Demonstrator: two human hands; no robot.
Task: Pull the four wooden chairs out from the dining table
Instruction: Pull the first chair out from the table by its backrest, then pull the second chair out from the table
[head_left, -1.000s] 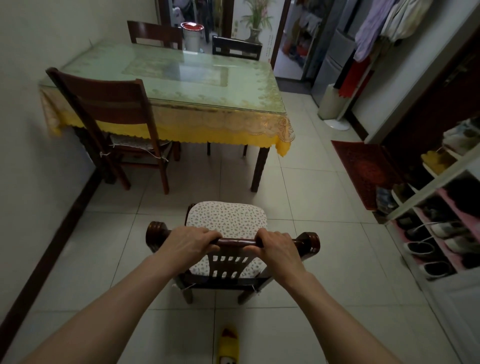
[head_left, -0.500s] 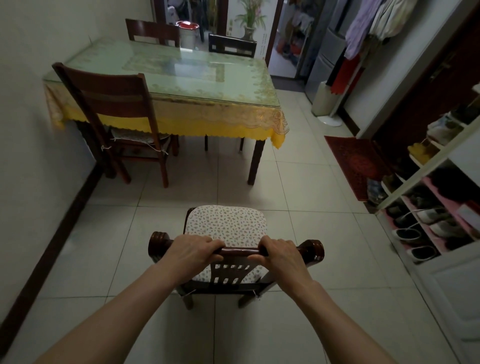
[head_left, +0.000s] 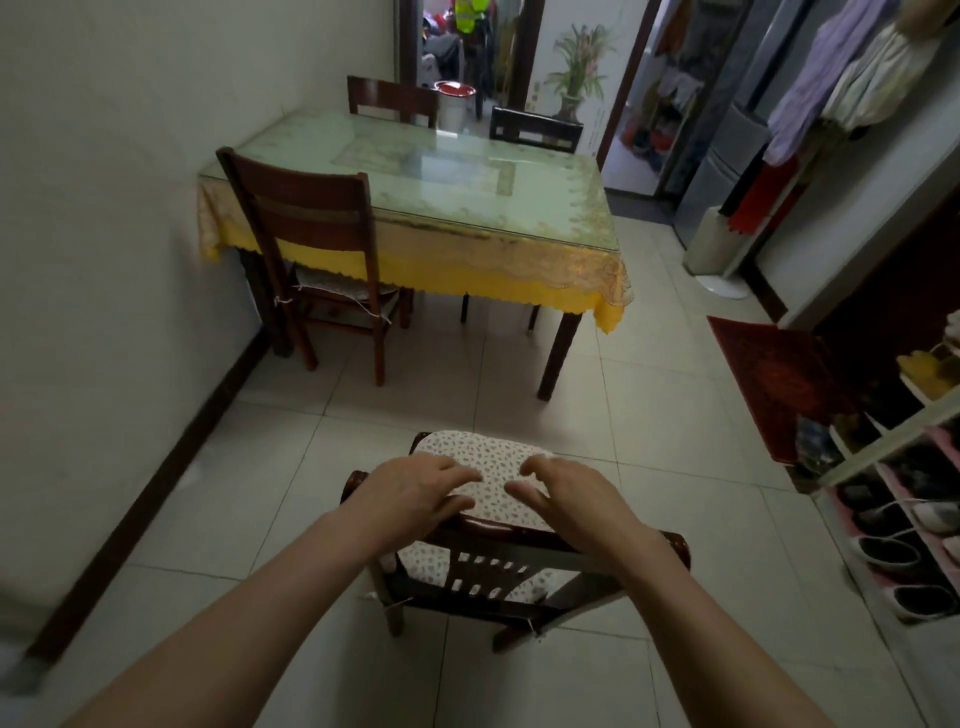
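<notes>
With my left hand (head_left: 415, 491) and right hand (head_left: 571, 499) spread loose over this freed chair (head_left: 498, 561), the shoe rack (head_left: 893, 499) at right could snag the next pull.

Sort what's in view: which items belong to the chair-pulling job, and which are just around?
Job: near chair, pulled clear; left chair; two far chairs; table; left hand and right hand, open above the near chair's top rail.

Bystanders: shoe rack; red mat; plant; hanging clothes; bucket.

Dim room, daylight glare on the glass tabletop (head_left: 457, 171), edges warped.
</notes>
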